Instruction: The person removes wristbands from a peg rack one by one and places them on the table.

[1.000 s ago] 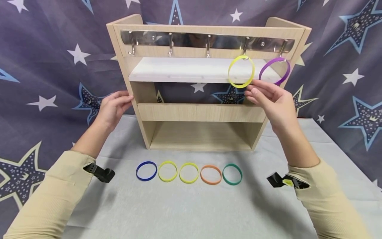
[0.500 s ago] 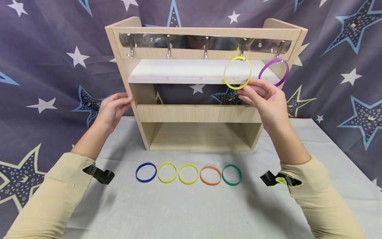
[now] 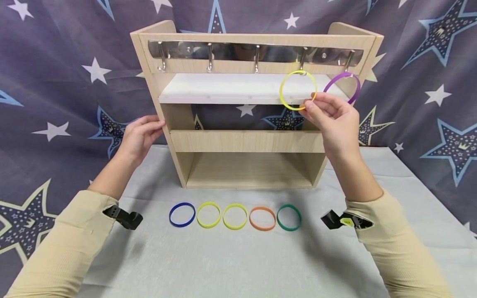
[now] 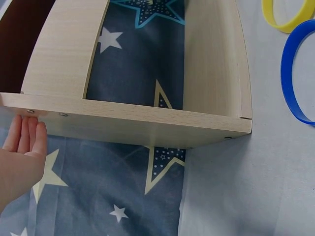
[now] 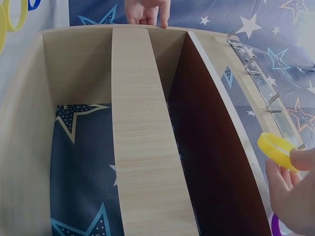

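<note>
In the head view a yellow silicone wristband (image 3: 282,92) hangs at the second hook from the right. My right hand (image 3: 337,124) pinches its lower right edge between thumb and fingers; the right wrist view also shows this yellow band (image 5: 275,149) at the thumb. A purple wristband (image 3: 358,89) hangs on the rightmost hook, partly behind that hand. My left hand (image 3: 139,136) rests its extended fingertips against the left side of the wooden shelf (image 3: 242,141); the fingers (image 4: 24,135) touch the side panel in the left wrist view.
On the grey cloth before the shelf lie a blue band (image 3: 170,217), two yellow bands, an orange band (image 3: 263,229) and a green band (image 3: 289,229) in a row. A metal hook rail (image 3: 238,51) spans the shelf's top front. A starry curtain (image 3: 59,82) hangs behind.
My right hand has shifted slightly left, and its thumb and fingers now close on the yellow wristband's lower right edge. The view has shifted a little; my left hand stays at the panel.
</note>
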A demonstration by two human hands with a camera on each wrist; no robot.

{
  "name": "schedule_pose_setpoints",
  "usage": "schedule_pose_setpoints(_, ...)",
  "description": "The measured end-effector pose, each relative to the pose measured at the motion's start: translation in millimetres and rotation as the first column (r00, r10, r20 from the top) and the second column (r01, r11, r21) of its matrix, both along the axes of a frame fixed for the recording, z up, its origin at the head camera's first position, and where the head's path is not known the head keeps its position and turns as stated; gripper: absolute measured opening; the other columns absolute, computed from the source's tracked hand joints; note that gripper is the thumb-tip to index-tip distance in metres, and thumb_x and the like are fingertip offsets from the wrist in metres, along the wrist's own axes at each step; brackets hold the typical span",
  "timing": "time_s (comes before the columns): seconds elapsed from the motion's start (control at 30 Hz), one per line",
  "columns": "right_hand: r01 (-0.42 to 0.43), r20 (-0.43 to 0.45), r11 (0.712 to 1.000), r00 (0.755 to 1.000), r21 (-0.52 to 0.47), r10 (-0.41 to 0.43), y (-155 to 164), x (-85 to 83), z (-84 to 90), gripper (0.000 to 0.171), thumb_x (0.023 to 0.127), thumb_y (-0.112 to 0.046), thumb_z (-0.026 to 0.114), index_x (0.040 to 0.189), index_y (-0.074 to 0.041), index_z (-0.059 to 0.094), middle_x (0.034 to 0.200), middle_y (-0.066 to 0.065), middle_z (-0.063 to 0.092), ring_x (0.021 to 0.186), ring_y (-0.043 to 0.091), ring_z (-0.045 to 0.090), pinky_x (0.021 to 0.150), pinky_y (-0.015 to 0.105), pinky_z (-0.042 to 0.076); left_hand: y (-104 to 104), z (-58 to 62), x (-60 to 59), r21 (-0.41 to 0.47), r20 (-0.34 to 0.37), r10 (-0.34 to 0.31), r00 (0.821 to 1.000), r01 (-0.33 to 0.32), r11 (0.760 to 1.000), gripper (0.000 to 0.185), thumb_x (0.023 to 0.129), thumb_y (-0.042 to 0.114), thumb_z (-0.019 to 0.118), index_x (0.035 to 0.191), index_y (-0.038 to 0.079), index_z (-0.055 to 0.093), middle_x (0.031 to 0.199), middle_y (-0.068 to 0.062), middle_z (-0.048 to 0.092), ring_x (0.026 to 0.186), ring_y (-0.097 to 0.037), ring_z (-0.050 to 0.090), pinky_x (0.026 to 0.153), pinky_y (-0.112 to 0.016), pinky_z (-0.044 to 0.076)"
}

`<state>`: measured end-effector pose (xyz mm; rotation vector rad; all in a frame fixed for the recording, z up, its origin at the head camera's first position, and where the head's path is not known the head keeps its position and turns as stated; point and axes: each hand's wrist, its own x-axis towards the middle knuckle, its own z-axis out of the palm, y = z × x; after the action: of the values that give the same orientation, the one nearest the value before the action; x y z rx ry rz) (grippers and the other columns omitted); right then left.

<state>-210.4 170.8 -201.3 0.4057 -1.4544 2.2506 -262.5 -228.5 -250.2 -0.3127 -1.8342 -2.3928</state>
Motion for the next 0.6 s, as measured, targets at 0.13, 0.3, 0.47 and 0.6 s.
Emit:
schedule_pose_setpoints(0.13,-0.021,0.015,0.998,1.000,-0.056,0.022,1,0.3,3.7,0.012,0.081,0.011,0.068,0.091,0.005,0.066,0.075,0.006,0.071,0.072,0.014,0.072,0.072,0.028,0.060,0,0.1,-0.3,0.011,-0.002,-0.005,1.000,0.005,1.000,0.007,0.090,0.005,0.063,0.092,0.010,0.068,0.096,0.003,0.066,0.090,-0.006,0.066,0.085,-0.014,0.052)
schedule_pose_setpoints(0.3,-0.053,0.008,0.994,0.998,-0.094,0.054,1,0.9,7.9,0.010,0.081,0.009,0.068,0.090,0.005,0.066,0.074,0.008,0.070,0.072,0.015,0.072,0.073,0.029,0.060,1,0.3,-0.8,0.029,-0.008,-0.014,1.000,0.014,0.999,0.008,0.090,0.003,0.062,0.091,0.008,0.068,0.094,0.002,0.067,0.088,-0.006,0.066,0.084,-0.014,0.053)
schedule_pose_setpoints(0.47,-0.073,-0.015,0.990,0.997,-0.121,0.072,2,2.8,12.0,0.010,0.081,0.011,0.068,0.089,0.006,0.067,0.073,0.008,0.071,0.072,0.015,0.072,0.075,0.031,0.060,0,0.9,-0.2,0.029,-0.008,-0.015,1.000,0.015,0.999,0.008,0.090,0.004,0.063,0.090,0.009,0.069,0.095,0.002,0.067,0.089,-0.007,0.067,0.085,-0.014,0.053)
schedule_pose_setpoints(0.6,-0.081,-0.043,0.988,0.996,-0.129,0.076,2,4.9,14.7,0.011,0.081,0.011,0.068,0.090,0.005,0.068,0.074,0.009,0.071,0.072,0.016,0.072,0.075,0.032,0.061,0,0.9,0.3,0.024,-0.004,-0.013,1.000,0.013,1.000,0.007,0.090,0.005,0.064,0.091,0.009,0.069,0.096,0.002,0.066,0.089,-0.007,0.067,0.085,-0.014,0.053)
